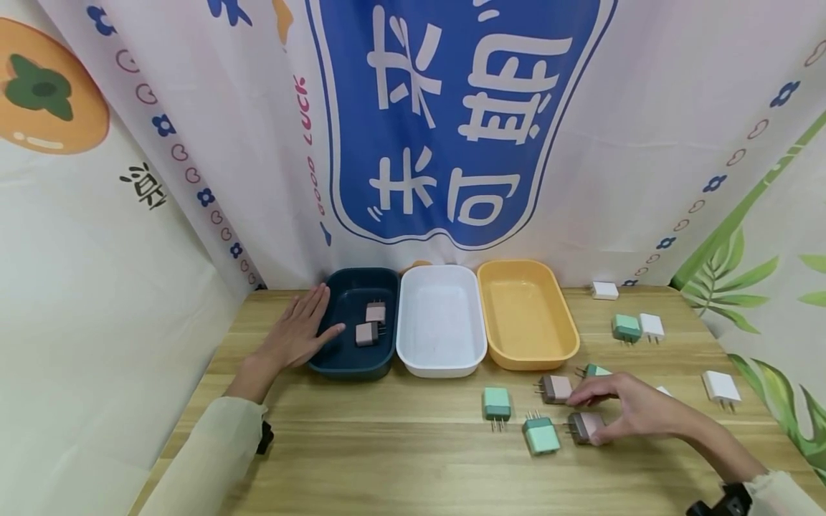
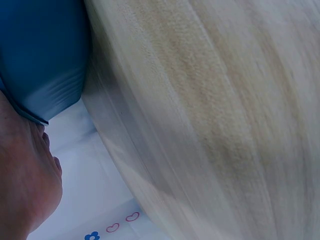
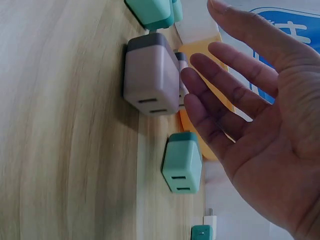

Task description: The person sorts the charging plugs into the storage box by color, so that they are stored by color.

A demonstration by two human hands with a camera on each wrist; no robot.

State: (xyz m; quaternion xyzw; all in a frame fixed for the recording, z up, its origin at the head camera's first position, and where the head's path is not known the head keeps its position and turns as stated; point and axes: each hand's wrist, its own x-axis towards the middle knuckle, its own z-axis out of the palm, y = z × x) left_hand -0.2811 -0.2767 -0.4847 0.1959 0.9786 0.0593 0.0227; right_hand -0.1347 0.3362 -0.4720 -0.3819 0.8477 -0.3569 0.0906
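Note:
My left hand [image 1: 297, 331] rests on the left rim of a dark teal bin [image 1: 351, 369], fingers straight and thumb over the inside. Two pink-and-grey charger plugs, an upper one [image 1: 376, 312] and a lower one [image 1: 366, 334], lie in that bin. On the right of the table my right hand [image 1: 635, 408] hovers with fingers spread beside two more pink-and-grey charger plugs. The nearer plug [image 1: 586, 428] is by the thumb, the farther plug [image 1: 556, 389] by the fingertips. In the right wrist view the palm [image 3: 270, 160] holds nothing, and a green charger plug [image 3: 182, 162] stands nearby.
A white bin [image 1: 441, 369] and a yellow bin [image 1: 529, 362] stand right of the teal one. Green plugs [image 1: 497, 403] and white plugs [image 1: 720, 387] are scattered over the right side of the wooden table [image 1: 387, 459]. A printed curtain [image 1: 258, 143] hangs behind.

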